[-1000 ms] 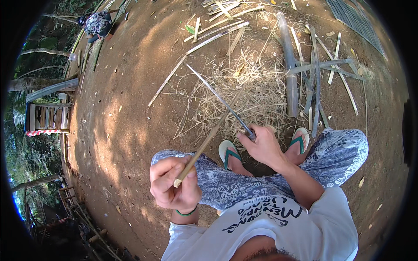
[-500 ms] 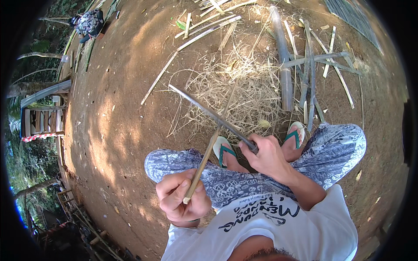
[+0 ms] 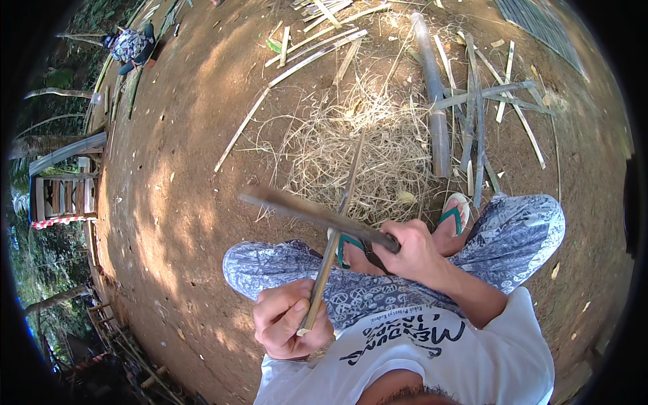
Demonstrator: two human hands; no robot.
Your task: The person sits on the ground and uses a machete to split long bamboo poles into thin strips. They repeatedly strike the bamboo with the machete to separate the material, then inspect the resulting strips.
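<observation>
Dappled sunlight and shade over brown ground (image 3: 182,128), motion-blurred blade (image 3: 297,209), fisheye bowing toward blackened edges

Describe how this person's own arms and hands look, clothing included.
The left hand and right hand are both ungloved, with no rings that I can make out. The right forearm is uncovered, with no watch or band visible, up to a short white sleeve. The left sleeve is white too; little of that arm shows.
</observation>
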